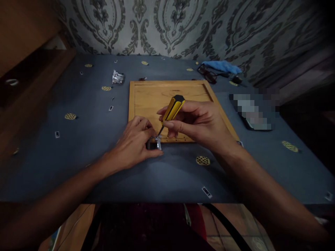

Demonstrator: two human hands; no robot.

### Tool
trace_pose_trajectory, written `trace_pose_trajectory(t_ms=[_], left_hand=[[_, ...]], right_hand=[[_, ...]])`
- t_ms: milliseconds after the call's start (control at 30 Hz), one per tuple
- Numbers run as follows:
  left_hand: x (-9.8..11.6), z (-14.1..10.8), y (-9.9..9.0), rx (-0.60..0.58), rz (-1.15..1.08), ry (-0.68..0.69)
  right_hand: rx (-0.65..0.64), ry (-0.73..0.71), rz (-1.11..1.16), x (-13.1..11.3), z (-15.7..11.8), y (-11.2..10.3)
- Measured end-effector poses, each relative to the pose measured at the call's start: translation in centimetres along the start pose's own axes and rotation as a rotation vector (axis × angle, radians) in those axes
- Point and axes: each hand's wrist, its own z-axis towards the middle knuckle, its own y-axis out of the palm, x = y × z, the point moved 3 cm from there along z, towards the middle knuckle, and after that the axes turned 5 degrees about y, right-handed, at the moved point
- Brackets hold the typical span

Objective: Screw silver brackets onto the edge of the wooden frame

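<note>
A framed wooden cabinet door (149, 101) lies flat in front of me. At its near left corner sits a silver metal hinge (158, 143), partly hidden by fingers. My left hand (138, 139) is closed around the hinge, thumb below and fingers above, pressing it against the door's edge. In my right hand (196, 123) is a yellow and black screwdriver (172, 109), tilted, its tip down on the hinge. Small dark holes run along the door's near edge, right of the hinge.
Another silver hinge (118, 77) and a small screw (113, 99) lie on the dark patterned tablecloth (86, 153) to the left. Glasses (208, 74) and a blue cloth (222, 66) are at the back right. A phone-like object (251, 111), partly blurred out, lies right of the door.
</note>
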Motion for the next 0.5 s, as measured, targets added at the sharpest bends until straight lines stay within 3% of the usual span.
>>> trace_pose_trajectory(t_ms=[200, 367, 500], left_hand=[[-0.05, -0.03, 0.12, 0.008, -0.007, 0.01], [0.02, -0.03, 0.0, 0.013, -0.004, 0.02], [-0.01, -0.06, 0.03, 0.016, 0.004, 0.024]], right_hand=[[0.167, -0.083, -0.056, 0.65, -0.19, 0.91], [0.334, -0.171, -0.095, 0.5, -0.45, 0.42], [0.339, -0.189, -0.088, 0.51, -0.43, 0.15]])
